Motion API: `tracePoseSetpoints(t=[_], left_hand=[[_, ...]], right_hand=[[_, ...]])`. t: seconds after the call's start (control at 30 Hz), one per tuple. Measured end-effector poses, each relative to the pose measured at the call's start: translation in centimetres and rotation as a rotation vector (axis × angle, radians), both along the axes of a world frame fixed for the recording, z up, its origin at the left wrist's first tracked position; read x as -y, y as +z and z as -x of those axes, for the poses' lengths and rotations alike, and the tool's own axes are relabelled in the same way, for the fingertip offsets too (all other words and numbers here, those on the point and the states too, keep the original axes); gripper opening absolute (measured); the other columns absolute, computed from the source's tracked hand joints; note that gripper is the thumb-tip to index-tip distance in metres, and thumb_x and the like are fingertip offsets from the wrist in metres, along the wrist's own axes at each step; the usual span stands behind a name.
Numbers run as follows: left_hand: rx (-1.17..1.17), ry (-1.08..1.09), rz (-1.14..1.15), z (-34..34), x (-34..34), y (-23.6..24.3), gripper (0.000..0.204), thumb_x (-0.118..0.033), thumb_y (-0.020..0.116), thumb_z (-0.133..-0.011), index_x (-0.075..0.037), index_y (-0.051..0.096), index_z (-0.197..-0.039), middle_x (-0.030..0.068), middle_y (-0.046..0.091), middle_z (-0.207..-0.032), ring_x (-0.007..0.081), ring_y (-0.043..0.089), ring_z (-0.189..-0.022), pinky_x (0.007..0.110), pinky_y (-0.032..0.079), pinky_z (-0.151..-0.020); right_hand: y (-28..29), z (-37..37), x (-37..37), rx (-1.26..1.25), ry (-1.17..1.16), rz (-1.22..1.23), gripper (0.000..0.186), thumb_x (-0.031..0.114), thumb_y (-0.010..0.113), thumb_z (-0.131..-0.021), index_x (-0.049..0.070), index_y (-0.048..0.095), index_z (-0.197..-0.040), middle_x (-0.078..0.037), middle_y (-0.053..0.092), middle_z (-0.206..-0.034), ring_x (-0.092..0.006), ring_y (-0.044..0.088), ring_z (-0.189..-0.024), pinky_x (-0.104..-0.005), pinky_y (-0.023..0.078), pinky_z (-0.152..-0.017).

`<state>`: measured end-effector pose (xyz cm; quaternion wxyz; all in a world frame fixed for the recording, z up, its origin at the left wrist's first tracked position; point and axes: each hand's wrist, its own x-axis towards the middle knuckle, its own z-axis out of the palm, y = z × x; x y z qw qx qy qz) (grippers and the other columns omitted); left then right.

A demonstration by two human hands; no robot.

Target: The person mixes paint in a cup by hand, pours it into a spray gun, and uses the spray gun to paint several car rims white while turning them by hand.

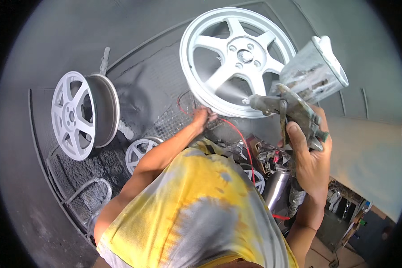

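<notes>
My right hand [309,161] is wrapped round a paint spray gun [295,107], its thumb across the gun's body. A paint-spattered cup [315,71] sits on top of the gun. From the nozzle a pale mist [232,90] fans out toward a white six-spoke wheel rim [244,56]. The nozzle stays apart from the spokes. My left hand [203,118] is closed just below the wheel's lower edge, beside a thin red hose [236,129]. What its fingers grip, if anything, is too small to make out.
A second white rim [73,115] stands on the left, with a smaller-looking one [140,152] lower down. Another rim [254,181] and a silver cylinder [277,190] lie near my right forearm. Clutter [270,154] fills the floor between; a bent pipe [91,183] is at lower left.
</notes>
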<state>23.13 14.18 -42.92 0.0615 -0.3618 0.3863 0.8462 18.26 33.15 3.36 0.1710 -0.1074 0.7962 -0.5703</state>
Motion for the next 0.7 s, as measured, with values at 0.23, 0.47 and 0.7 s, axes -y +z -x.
tracePoseSetpoints(t=[0.23, 0.47, 0.7], left_hand=[[0.06, -0.471, -0.131, -0.3, -4.5, 1.8, 0.037, -0.011, 0.06, -0.098, -0.009, 0.06, -0.135, 0.0047, 0.067, -0.125, 0.0232, 0.064, -0.122, 0.042, 0.055, -0.106], [0.073, -0.228, -0.019, -0.4, 2.3, -2.0, 0.022, -0.013, 0.052, -0.095, -0.006, 0.066, -0.111, 0.0055, 0.067, -0.108, 0.0184, 0.068, -0.095, 0.034, 0.06, -0.083], [-0.026, 0.179, 0.201, 3.4, 9.0, 1.6, 0.018, -0.007, 0.045, -0.095, -0.009, 0.062, -0.1, 0.0044, 0.065, -0.095, 0.0161, 0.06, -0.083, 0.032, 0.052, -0.069]], right_hand=[[-1.5, 3.8, 5.6, -0.135, 0.223, -0.012, 0.023, 0.01, 0.065, -0.105, 0.0, 0.061, -0.125, 0.0, 0.061, -0.087, -0.0064, 0.056, -0.075, -0.0242, 0.048, -0.067], [-2.3, 9.5, 10.2, -0.429, 0.259, 0.059, 0.016, 0.015, 0.07, -0.103, 0.002, 0.065, -0.11, 0.001, 0.065, -0.079, -0.0063, 0.058, -0.068, -0.026, 0.048, -0.062], [-1.0, 14.5, 8.4, -0.533, -0.009, -0.055, 0.026, 0.026, 0.069, -0.104, 0.003, 0.068, -0.115, 0.0, 0.069, -0.09, -0.0071, 0.062, -0.071, -0.0244, 0.048, -0.064]])
